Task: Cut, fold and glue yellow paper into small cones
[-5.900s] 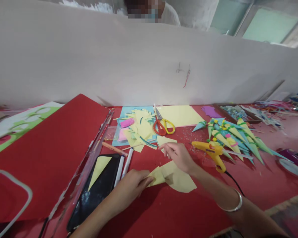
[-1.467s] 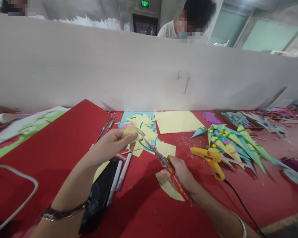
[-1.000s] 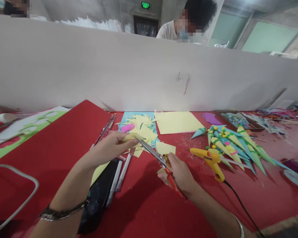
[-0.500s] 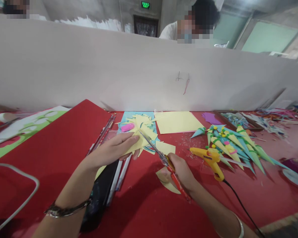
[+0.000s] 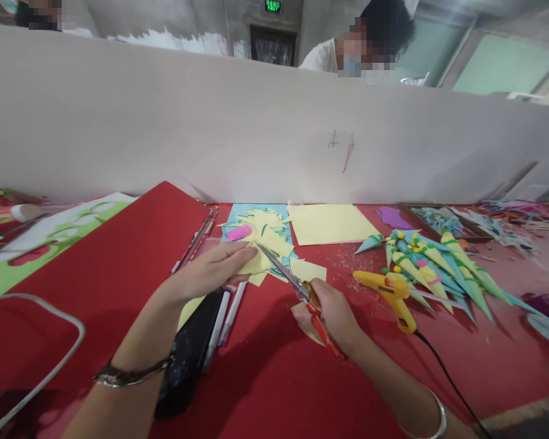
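Between its thumb and fingers, my left hand (image 5: 215, 266) pinches a piece of pale yellow paper (image 5: 257, 262). My right hand (image 5: 336, 308) is closed round the red and yellow handles of the scissors (image 5: 289, 275), whose blades point up and left and reach the paper's upper edge. Behind the paper lies a heap of yellow offcuts (image 5: 268, 224) on a light blue sheet (image 5: 232, 214), with a pink object (image 5: 239, 232) on it. A curved yellow piece (image 5: 305, 323) lies on the red table beneath the scissors, partly hidden by my right hand.
A yellow glue gun (image 5: 388, 294) lies right of my right hand, its cord running forward, beside several paper cones (image 5: 430, 265). Yellow sheets (image 5: 332, 224) lie at the back by a white partition (image 5: 238, 128). A black case (image 5: 190, 353) and pens are under my left forearm. A person sits beyond.
The view has shifted slightly, so most things appear a little further right. Both hands keep their hold; the held paper is turned a little and the scissor blades remain at its edge.
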`<state>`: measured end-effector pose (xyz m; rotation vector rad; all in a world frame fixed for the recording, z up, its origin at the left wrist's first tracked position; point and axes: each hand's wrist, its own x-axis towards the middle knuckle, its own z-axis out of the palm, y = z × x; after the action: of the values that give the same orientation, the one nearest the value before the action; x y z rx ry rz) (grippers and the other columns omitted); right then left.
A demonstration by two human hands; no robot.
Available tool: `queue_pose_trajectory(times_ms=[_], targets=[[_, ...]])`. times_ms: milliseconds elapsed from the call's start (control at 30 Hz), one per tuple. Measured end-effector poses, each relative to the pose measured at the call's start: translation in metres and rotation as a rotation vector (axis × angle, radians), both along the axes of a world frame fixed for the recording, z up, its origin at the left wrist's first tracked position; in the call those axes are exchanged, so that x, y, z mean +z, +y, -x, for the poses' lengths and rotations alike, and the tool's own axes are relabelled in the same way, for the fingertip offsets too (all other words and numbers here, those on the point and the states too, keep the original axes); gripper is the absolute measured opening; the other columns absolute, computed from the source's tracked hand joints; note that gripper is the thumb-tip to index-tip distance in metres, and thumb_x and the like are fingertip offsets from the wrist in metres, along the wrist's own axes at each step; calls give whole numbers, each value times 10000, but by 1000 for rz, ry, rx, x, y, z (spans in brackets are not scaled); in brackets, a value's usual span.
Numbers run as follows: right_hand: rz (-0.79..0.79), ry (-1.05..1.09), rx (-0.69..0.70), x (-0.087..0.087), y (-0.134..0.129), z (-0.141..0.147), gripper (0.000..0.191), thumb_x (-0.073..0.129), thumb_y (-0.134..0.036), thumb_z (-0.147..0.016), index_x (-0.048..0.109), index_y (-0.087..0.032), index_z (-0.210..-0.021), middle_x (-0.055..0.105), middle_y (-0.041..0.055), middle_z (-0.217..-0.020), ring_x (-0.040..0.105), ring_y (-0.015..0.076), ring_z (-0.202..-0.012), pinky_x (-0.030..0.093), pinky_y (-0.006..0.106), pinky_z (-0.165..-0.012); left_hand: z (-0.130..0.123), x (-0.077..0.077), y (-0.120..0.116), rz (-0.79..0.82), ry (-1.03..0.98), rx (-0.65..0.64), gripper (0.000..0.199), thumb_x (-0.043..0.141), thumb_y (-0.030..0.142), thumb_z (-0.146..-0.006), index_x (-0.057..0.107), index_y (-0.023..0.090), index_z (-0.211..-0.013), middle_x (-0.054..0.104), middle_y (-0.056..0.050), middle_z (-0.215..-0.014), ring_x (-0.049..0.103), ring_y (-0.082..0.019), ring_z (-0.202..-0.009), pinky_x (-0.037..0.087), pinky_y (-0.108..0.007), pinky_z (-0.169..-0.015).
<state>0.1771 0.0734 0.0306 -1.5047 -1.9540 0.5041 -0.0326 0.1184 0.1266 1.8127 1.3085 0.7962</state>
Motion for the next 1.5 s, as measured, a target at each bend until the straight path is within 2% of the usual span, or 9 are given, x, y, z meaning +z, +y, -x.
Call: queue_pose_trajectory(times_ms=[133,200,300,433,667,833,1033,1267,1500], targets=[[8,-70,-24,4,-1,1,240,531,-357,-670,362,-212,-759,454,-19,-676,398,124,-566,280,221,-519,-3,-2,3,111,24,-151,296,476,462,-748,570,196,-658,518,7,-645,512,-112,-561,477,-205,-496],[7,-82,-24,3,0,1,242,525,-370,-672,351,-214,-734,431,-29,-647,377,117,-546,268,216,-506,-4,-2,4,133,27,-195,314,444,467,-769,567,193,-678,519,11,-639,479,-100,-517,450,-198,-463],[-17,-83,-12,1,1,-1,253,527,-381,-667,338,-214,-689,394,-42,-610,341,106,-521,242,210,-484,-3,-2,7,140,93,-294,356,375,456,-822,568,184,-698,534,9,-589,468,-104,-484,425,-207,-461],[-43,-65,6,-1,1,-2,252,534,-368,-660,336,-212,-667,371,-51,-592,325,98,-513,232,205,-475,2,-5,10,101,146,-372,388,318,421,-859,591,164,-759,610,-31,-679,535,-134,-591,451,-235,-553],[-66,-78,-11,-6,1,-2,248,549,-329,-630,332,-212,-655,369,-55,-585,313,92,-509,233,199,-470,0,-3,8,63,204,-365,362,307,385,-858,562,154,-744,585,-28,-674,546,-140,-619,443,-254,-592],[-43,-92,-8,-8,2,-1,232,538,-347,-648,351,-210,-662,409,-45,-595,338,98,-517,246,199,-477,-1,0,5,28,173,-417,304,341,362,-854,568,174,-931,575,-8,-741,563,-126,-645,433,-238,-614],[-24,-113,5,-8,0,-3,229,555,-345,-636,381,-210,-698,435,-39,-603,355,104,-505,256,204,-478,1,-1,3,66,200,-416,306,459,324,-800,520,197,-1072,550,30,-659,535,-123,-624,422,-230,-579],[-38,-94,1,-12,0,-4,236,557,-366,-641,413,-203,-735,483,-22,-637,405,115,-523,302,209,-494,-9,-2,6,75,88,-378,210,509,346,-764,570,177,-873,560,24,-691,530,-81,-505,415,-214,-508],[-31,-110,-16,-11,1,-4,227,543,-365,-649,416,-204,-746,490,-22,-635,422,121,-527,303,213,-500,-13,-1,4,84,54,-315,190,541,335,-733,588,174,-821,526,45,-610,531,-77,-477,411,-196,-469]])
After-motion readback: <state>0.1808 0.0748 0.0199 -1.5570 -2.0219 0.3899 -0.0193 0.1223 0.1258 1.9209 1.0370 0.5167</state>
